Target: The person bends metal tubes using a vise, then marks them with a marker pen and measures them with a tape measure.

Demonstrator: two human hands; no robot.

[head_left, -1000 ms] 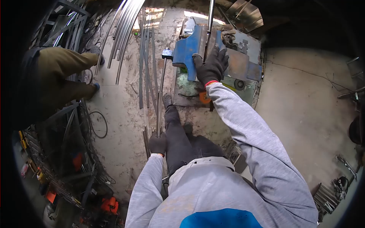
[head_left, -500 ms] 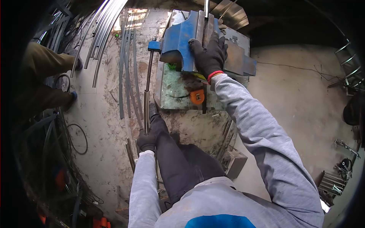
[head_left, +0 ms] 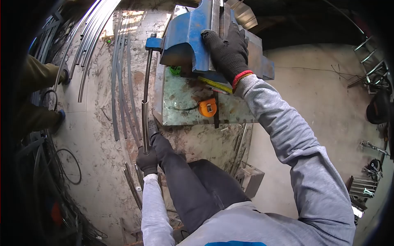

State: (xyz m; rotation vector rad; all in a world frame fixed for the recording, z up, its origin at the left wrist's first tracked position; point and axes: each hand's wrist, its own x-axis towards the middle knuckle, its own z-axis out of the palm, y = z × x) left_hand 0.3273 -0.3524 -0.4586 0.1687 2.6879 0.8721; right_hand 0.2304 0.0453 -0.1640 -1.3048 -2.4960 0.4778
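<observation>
A blue bench vise (head_left: 180, 39) stands on a worn metal-topped bench (head_left: 176, 96). My right hand (head_left: 230, 53), in a dark glove with a red cuff, rests on top of the vise jaws, thumb spread from the fingers. Between the jaws at the top edge, a shiny metal piece (head_left: 222, 3) partly shows. From the vise screw hangs the dark handle bar (head_left: 148, 76), its lower end inside a shiny metal tube (head_left: 145, 127). Low on that tube, my gloved left hand (head_left: 147, 161) is closed around it.
An orange tape measure (head_left: 208, 108), a green tape measure (head_left: 175, 70) and a yellow strip (head_left: 215, 85) lie on the bench. Long metal tubes (head_left: 84, 45) and grey strips (head_left: 115, 90) cover the floor at left. Another person's legs (head_left: 41, 78) stand there. A ladder-like frame (head_left: 371, 61) is at right.
The view has shifted, so the vise sits higher and further left, and more of the yellow strip shows. My left hand still grips the tube and my right hand stays on the vise.
</observation>
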